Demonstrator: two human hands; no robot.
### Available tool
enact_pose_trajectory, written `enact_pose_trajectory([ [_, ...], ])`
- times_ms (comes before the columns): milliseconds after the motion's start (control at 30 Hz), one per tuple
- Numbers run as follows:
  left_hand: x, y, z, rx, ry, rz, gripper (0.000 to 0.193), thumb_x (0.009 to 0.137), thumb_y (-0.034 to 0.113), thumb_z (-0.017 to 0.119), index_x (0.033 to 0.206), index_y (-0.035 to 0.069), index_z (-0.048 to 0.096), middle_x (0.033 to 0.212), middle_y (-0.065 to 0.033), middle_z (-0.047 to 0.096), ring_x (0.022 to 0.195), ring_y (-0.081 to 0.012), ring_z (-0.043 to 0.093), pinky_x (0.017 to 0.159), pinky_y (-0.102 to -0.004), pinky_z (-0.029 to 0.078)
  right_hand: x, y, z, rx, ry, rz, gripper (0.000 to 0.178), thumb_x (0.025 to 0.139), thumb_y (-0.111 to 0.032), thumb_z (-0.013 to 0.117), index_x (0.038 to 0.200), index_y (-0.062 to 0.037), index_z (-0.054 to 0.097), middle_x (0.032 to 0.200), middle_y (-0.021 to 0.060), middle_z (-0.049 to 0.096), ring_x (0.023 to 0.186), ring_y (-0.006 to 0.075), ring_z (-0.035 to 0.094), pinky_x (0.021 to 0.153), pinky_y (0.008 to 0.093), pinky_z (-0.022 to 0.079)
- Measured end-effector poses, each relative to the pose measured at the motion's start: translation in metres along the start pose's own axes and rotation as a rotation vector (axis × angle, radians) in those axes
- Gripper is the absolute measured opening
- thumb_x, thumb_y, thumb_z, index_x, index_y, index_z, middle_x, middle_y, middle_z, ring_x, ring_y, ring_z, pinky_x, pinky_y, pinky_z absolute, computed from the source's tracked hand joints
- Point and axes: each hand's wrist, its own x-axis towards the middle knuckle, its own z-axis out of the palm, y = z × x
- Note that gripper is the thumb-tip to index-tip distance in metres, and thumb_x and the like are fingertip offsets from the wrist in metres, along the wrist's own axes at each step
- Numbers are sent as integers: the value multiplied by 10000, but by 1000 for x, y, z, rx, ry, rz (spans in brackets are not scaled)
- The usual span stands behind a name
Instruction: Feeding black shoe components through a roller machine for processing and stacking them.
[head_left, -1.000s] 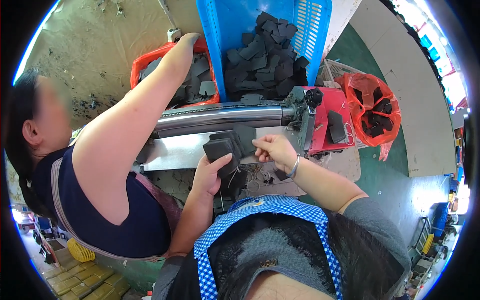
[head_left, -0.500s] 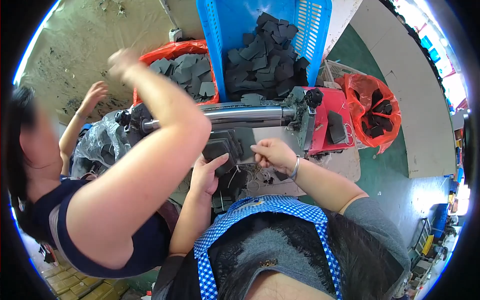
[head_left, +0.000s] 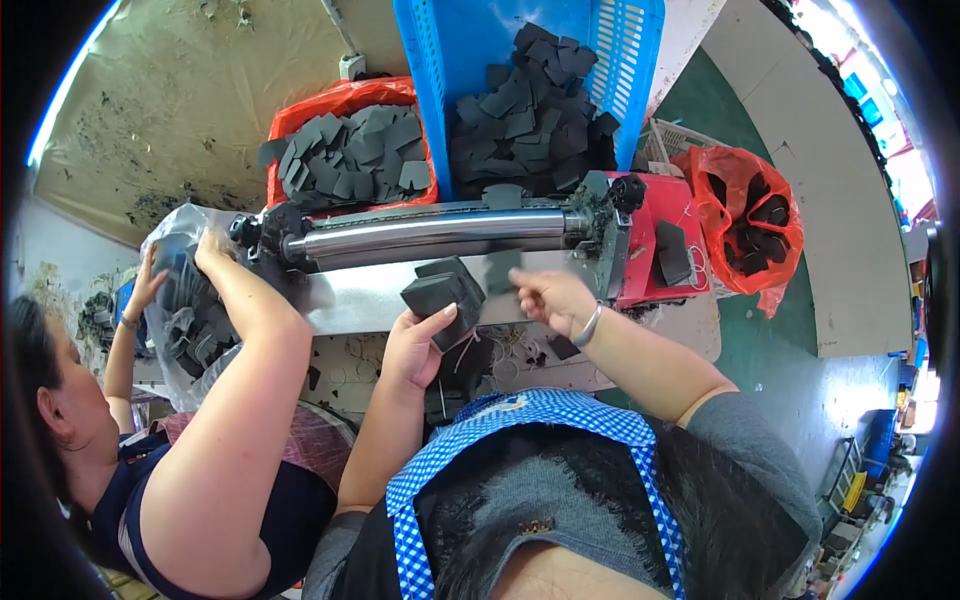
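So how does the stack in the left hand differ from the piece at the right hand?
The stack is several layers thick; the piece looks like one thin sheet. The left hand grips the stack with its thumb on top; the right hand holds the piece by its edge. Both are dark.

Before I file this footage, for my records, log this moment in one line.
left hand: holding dark stack | right hand: pinching single dark sheet | co-worker's hands: at clear bag
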Motion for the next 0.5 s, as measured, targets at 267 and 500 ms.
enact_pose_trajectory([
  [267, 1, -4, 0, 53, 2, 39, 295, 781, 15, 580, 1059, -29, 491, 995, -132, 577, 882, -216, 590, 785, -356, 502, -7, -2, 17, -187, -208, -127, 203, 756, -164, 671, 848, -19, 563, 689, 6, 563, 531, 47, 498, 439, 154, 383],
  [500, -4, 0, 4, -75, 26, 10, 265, 769, 6, 589, 1022, -16, 513, 979, -122, 583, 844, -203, 598, 755, -339, 506, -7, 0, 13, -40, -68, -22, 217, 769, -195, 665, 812, -19, 546, 646, 8, 545, 526, 66, 519, 456, 165, 419],
])
